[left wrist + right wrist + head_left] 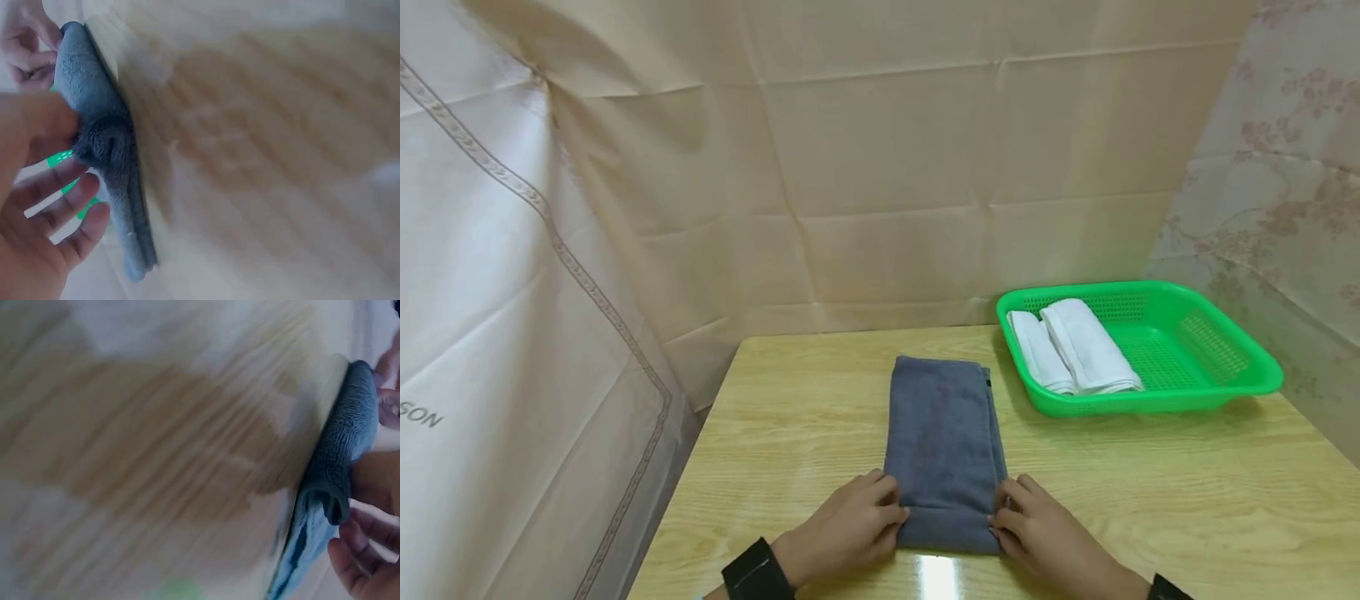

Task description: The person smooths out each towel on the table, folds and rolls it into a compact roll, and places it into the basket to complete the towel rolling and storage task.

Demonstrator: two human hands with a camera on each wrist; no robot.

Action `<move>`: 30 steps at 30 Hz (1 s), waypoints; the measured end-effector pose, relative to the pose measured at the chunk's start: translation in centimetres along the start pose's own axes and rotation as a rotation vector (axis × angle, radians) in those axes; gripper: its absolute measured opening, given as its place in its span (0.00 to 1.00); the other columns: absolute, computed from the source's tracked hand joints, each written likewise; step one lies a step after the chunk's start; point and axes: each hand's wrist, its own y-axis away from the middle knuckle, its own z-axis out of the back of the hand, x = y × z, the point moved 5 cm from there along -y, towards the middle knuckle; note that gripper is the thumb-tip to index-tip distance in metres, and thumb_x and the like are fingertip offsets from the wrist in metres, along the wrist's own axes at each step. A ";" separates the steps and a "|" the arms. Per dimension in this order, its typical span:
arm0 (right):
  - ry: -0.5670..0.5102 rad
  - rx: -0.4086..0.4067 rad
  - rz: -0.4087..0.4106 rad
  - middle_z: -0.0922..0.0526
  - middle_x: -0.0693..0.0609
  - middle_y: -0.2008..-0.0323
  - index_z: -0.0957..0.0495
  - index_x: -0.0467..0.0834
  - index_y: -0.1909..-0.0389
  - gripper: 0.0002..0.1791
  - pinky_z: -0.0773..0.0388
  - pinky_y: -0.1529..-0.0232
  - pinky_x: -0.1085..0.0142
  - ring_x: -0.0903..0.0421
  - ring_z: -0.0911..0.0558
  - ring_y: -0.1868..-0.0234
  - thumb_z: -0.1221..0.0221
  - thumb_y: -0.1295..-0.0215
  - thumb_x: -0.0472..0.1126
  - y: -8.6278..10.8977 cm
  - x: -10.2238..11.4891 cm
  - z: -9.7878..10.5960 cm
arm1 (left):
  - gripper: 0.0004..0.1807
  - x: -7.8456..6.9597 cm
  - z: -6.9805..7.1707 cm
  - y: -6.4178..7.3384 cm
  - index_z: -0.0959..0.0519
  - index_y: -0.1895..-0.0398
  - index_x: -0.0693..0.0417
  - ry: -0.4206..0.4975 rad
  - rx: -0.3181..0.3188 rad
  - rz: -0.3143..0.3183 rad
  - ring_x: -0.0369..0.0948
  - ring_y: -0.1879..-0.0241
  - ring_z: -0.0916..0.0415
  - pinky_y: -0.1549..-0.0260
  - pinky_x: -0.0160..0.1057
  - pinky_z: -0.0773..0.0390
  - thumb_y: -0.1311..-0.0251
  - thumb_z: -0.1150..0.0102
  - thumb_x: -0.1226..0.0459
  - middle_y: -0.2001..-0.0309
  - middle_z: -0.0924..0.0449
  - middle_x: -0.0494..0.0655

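Note:
A grey-blue towel (943,425) lies folded lengthwise on the wooden table, its near end turned over into a thick roll. My left hand (853,521) pinches the left end of that roll, thumb and index finger at the fold. On the other side my right hand (1048,533) pinches the right end. In the left wrist view the coiled edge of the towel (109,140) shows beside the left hand (50,187), whose other fingers are spread. The right wrist view shows the rolled end of the towel (331,494) between the thumb and fingers of the right hand (375,531).
A green plastic basket (1206,392) stands at the back right of the table (805,417). Folded white towels (1086,346) lie in its left part. Beige cloth (880,167) hangs behind the table, with white cloth (512,333) on the left and flowered cloth (1285,208) on the right.

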 end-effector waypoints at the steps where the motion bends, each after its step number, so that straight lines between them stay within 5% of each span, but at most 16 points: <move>1: 0.054 -0.013 0.051 0.25 0.59 0.59 0.13 0.51 0.68 0.07 0.28 0.65 0.69 0.63 0.32 0.61 0.23 0.45 0.41 0.0 0.4 0.0 | 0.10 -0.1 0.0 0.0 0.10 0.54 0.47 -0.040 0.009 -0.024 0.32 0.63 0.35 0.65 0.25 0.36 0.32 0.35 0.56 0.60 0.26 0.36; 6: 0.191 -0.002 0.136 0.25 0.58 0.59 0.14 0.48 0.65 0.15 0.28 0.62 0.64 0.61 0.31 0.61 0.27 0.40 0.55 0.1 1.2 -0.4 | 0.18 -0.5 -0.3 0.2 0.14 0.50 0.49 -0.115 0.075 -0.084 0.34 0.59 0.37 0.62 0.29 0.36 0.32 0.35 0.47 0.56 0.28 0.37; 12: 0.174 0.019 0.113 0.22 0.57 0.63 0.17 0.44 0.57 0.15 0.23 0.62 0.64 0.60 0.24 0.62 0.26 0.42 0.44 -0.1 1.0 -0.3 | 0.13 -0.9 -0.3 0.4 0.20 0.47 0.51 -0.070 0.035 -0.034 0.32 0.59 0.29 0.58 0.29 0.27 0.31 0.36 0.58 0.58 0.24 0.37; 16: -0.071 0.113 -0.083 0.20 0.63 0.62 0.20 0.47 0.49 0.13 0.22 0.65 0.67 0.66 0.22 0.62 0.32 0.32 0.42 -0.3 -0.3 -0.1 | 0.14 -0.6 -0.3 0.4 0.25 0.44 0.51 0.020 0.006 0.021 0.30 0.62 0.28 0.60 0.25 0.27 0.30 0.40 0.62 0.62 0.24 0.36; 20: -0.366 0.210 -0.335 0.21 0.67 0.69 0.21 0.49 0.50 0.07 0.25 0.72 0.69 0.71 0.25 0.71 0.39 0.25 0.44 -0.6 -2.2 -0.5 | 0.11 0.2 -0.6 0.3 0.28 0.43 0.46 0.234 0.044 0.118 0.28 0.66 0.31 0.64 0.24 0.29 0.24 0.47 0.63 0.65 0.28 0.33; 22: -0.455 0.212 -0.382 0.22 0.66 0.74 0.24 0.48 0.50 0.08 0.26 0.75 0.69 0.71 0.27 0.76 0.39 0.25 0.43 -0.8 -2.7 -0.6 | 0.11 0.6 -0.8 0.2 0.28 0.42 0.43 0.316 0.061 0.166 0.28 0.68 0.33 0.67 0.25 0.30 0.22 0.50 0.64 0.67 0.30 0.32; 26: -0.500 0.178 -0.400 0.28 0.66 0.81 0.27 0.50 0.54 0.09 0.32 0.78 0.72 0.71 0.32 0.82 0.37 0.27 0.40 -1.0 -3.5 -0.8 | 0.12 1.3 -1.1 0.0 0.25 0.43 0.40 0.368 0.044 0.229 0.27 0.70 0.33 0.69 0.26 0.29 0.22 0.51 0.64 0.68 0.28 0.31; 30: -0.402 0.118 -0.399 0.27 0.67 0.77 0.21 0.54 0.62 0.06 0.32 0.76 0.72 0.70 0.33 0.77 0.34 0.30 0.40 -1.4 -4.0 -0.6 | 0.10 1.7 -0.7 -0.4 0.17 0.48 0.44 0.299 -0.022 0.225 0.27 0.66 0.31 0.66 0.24 0.28 0.25 0.45 0.65 0.62 0.22 0.35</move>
